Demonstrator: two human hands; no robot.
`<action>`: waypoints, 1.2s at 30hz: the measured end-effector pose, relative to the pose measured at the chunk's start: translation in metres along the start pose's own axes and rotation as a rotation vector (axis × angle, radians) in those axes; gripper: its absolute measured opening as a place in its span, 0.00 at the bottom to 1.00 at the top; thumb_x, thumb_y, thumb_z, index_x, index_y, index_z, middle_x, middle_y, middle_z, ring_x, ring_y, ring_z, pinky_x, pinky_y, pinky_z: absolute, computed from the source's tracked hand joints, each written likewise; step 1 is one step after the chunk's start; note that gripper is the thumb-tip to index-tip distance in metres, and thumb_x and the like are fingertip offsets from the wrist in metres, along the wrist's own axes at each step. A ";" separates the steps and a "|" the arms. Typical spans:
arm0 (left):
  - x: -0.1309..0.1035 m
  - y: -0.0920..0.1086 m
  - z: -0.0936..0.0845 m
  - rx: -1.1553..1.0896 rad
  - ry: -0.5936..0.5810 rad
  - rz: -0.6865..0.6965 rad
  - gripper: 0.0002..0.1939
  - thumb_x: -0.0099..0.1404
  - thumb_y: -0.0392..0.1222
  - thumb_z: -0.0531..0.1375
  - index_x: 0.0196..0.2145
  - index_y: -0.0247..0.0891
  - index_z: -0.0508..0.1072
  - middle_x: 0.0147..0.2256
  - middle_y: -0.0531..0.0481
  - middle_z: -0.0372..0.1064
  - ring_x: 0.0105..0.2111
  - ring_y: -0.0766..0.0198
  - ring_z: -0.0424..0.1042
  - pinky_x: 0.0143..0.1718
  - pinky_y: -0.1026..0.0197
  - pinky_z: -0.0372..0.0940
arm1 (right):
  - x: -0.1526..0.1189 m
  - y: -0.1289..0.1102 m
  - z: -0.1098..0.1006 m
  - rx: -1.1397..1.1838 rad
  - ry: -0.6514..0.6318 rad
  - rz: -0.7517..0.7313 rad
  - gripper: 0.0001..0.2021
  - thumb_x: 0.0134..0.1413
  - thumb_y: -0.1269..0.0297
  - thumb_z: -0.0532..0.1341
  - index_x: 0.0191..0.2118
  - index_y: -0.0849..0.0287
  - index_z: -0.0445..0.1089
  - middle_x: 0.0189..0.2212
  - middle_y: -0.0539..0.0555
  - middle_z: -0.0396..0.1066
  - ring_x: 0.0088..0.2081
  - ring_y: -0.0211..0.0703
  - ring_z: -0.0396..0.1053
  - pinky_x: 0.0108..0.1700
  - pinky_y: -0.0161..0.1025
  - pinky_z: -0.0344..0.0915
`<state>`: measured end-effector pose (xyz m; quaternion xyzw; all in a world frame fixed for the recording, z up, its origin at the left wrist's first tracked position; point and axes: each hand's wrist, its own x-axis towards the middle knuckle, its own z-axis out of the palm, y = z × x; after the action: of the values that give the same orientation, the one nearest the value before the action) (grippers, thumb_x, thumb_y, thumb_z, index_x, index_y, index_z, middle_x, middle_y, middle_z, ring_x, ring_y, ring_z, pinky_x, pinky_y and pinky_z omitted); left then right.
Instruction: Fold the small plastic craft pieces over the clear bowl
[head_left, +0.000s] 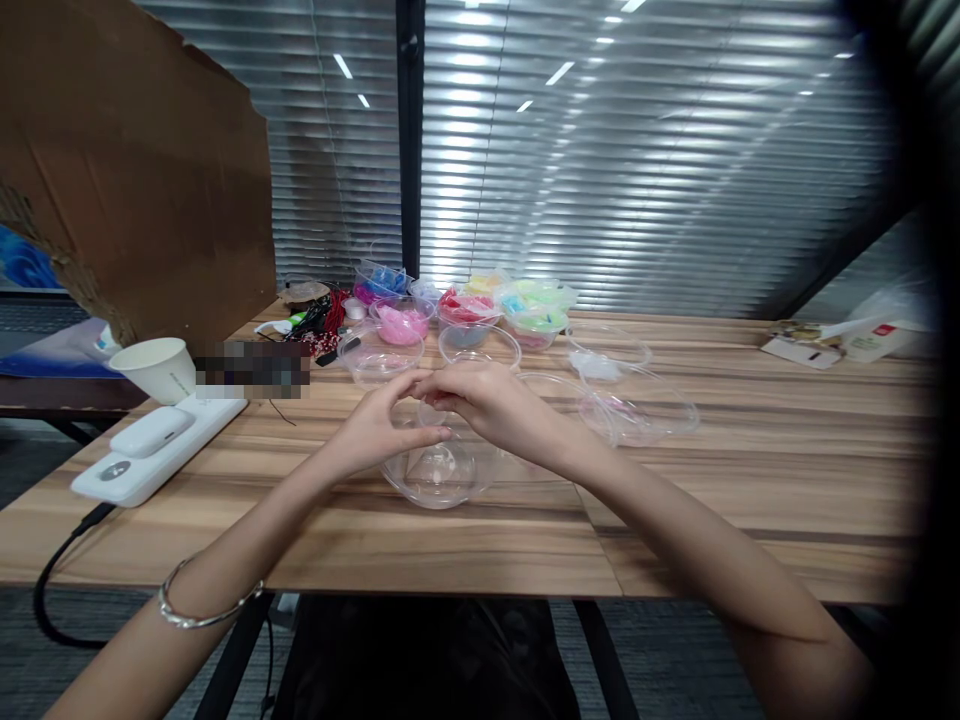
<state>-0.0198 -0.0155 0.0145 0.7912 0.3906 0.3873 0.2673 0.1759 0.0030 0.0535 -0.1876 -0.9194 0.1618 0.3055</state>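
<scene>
A clear plastic bowl (439,485) sits on the wooden table in front of me. Over its far side my two hands meet, fingertips close together. My left hand (386,425) is curved, with its thumb spread away from the fingers above the bowl; nothing I can make out is between them. My right hand (484,400) bends down from the wrist with its fingers curled together; whatever they may hold is hidden. Clear plastic shows between and behind the hands, its edges hard to trace. Just beyond stand another clear bowl (381,360) and a clear round rim (480,335).
Bowls with pink (401,325), red (469,305) and green (541,300) contents line the back. Clear lids (652,405) lie to the right. At left are a white power strip (142,465), paper cup (154,370) and cardboard sheet (150,170).
</scene>
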 end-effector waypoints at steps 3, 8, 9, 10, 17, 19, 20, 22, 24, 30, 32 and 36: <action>0.000 0.001 0.000 0.006 -0.006 -0.006 0.26 0.56 0.52 0.67 0.49 0.40 0.67 0.49 0.46 0.68 0.51 0.54 0.68 0.53 0.53 0.63 | -0.001 0.002 0.001 0.012 0.006 0.003 0.15 0.60 0.78 0.56 0.49 0.58 0.71 0.41 0.53 0.75 0.40 0.40 0.72 0.41 0.37 0.64; -0.002 0.002 0.000 -0.001 -0.013 -0.015 0.27 0.56 0.52 0.67 0.50 0.41 0.66 0.50 0.46 0.68 0.52 0.53 0.67 0.54 0.52 0.63 | 0.000 0.001 0.002 0.027 0.028 -0.018 0.14 0.60 0.78 0.56 0.48 0.59 0.71 0.40 0.52 0.75 0.40 0.38 0.72 0.41 0.35 0.65; -0.002 0.002 0.000 -0.009 -0.015 -0.016 0.28 0.57 0.52 0.67 0.51 0.41 0.66 0.51 0.46 0.68 0.52 0.53 0.67 0.54 0.52 0.63 | 0.000 0.001 0.002 0.030 0.029 -0.019 0.14 0.60 0.78 0.56 0.48 0.59 0.71 0.40 0.52 0.75 0.39 0.38 0.72 0.41 0.35 0.65; -0.002 0.002 0.000 -0.019 -0.018 -0.016 0.28 0.57 0.51 0.67 0.52 0.41 0.66 0.51 0.46 0.67 0.53 0.53 0.66 0.55 0.52 0.62 | 0.000 0.000 0.002 0.036 0.026 -0.019 0.14 0.60 0.78 0.56 0.48 0.59 0.71 0.40 0.52 0.75 0.39 0.38 0.72 0.40 0.35 0.65; 0.000 0.000 0.000 -0.031 -0.021 0.014 0.28 0.57 0.50 0.67 0.53 0.41 0.66 0.55 0.45 0.66 0.55 0.52 0.65 0.55 0.53 0.63 | -0.001 0.004 0.001 0.034 -0.002 -0.052 0.17 0.59 0.79 0.58 0.51 0.57 0.70 0.42 0.51 0.75 0.41 0.37 0.72 0.43 0.35 0.65; 0.000 -0.001 -0.001 -0.026 -0.024 0.025 0.28 0.57 0.49 0.67 0.53 0.41 0.66 0.55 0.45 0.66 0.54 0.53 0.66 0.54 0.53 0.63 | -0.002 0.004 0.002 0.035 -0.010 -0.077 0.18 0.58 0.80 0.58 0.52 0.57 0.69 0.44 0.51 0.75 0.42 0.37 0.71 0.43 0.34 0.65; 0.000 -0.001 -0.001 -0.025 -0.026 0.027 0.28 0.57 0.49 0.67 0.53 0.41 0.66 0.55 0.45 0.66 0.54 0.53 0.66 0.54 0.53 0.63 | -0.002 0.004 0.002 0.037 -0.009 -0.089 0.19 0.58 0.81 0.57 0.52 0.56 0.69 0.44 0.51 0.74 0.42 0.37 0.71 0.43 0.34 0.65; 0.000 -0.001 -0.001 -0.023 -0.024 0.030 0.29 0.57 0.49 0.67 0.54 0.41 0.66 0.55 0.45 0.66 0.55 0.53 0.66 0.55 0.53 0.62 | -0.001 0.003 0.002 0.031 -0.012 -0.102 0.21 0.57 0.82 0.57 0.52 0.55 0.69 0.43 0.51 0.74 0.41 0.38 0.71 0.41 0.35 0.64; 0.000 -0.001 -0.001 -0.018 -0.018 0.032 0.30 0.57 0.49 0.67 0.54 0.41 0.65 0.55 0.45 0.66 0.55 0.52 0.66 0.54 0.52 0.63 | 0.000 0.002 0.003 0.007 -0.028 -0.099 0.21 0.57 0.83 0.56 0.52 0.54 0.69 0.41 0.50 0.75 0.39 0.38 0.71 0.40 0.36 0.64; -0.002 -0.001 -0.001 -0.025 -0.018 0.022 0.30 0.57 0.49 0.67 0.55 0.41 0.65 0.55 0.44 0.66 0.55 0.52 0.66 0.55 0.52 0.63 | 0.001 0.000 0.002 -0.075 -0.065 -0.089 0.17 0.58 0.81 0.57 0.50 0.59 0.69 0.38 0.52 0.74 0.38 0.39 0.69 0.40 0.37 0.62; -0.002 -0.002 -0.001 -0.037 -0.015 0.014 0.31 0.57 0.50 0.67 0.55 0.41 0.64 0.55 0.44 0.66 0.56 0.51 0.65 0.56 0.50 0.62 | 0.001 -0.002 0.001 -0.093 -0.070 -0.098 0.16 0.58 0.81 0.57 0.50 0.60 0.69 0.37 0.53 0.74 0.36 0.39 0.68 0.38 0.37 0.61; -0.002 -0.005 0.000 -0.044 -0.005 -0.009 0.34 0.55 0.50 0.68 0.57 0.42 0.63 0.58 0.44 0.63 0.59 0.50 0.62 0.59 0.47 0.59 | 0.001 -0.007 0.001 -0.120 -0.044 -0.127 0.16 0.57 0.83 0.55 0.48 0.62 0.69 0.38 0.55 0.73 0.39 0.40 0.68 0.40 0.37 0.62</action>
<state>-0.0229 -0.0143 0.0096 0.7844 0.3850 0.3926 0.2871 0.1729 -0.0028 0.0565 -0.1435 -0.9440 0.0907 0.2828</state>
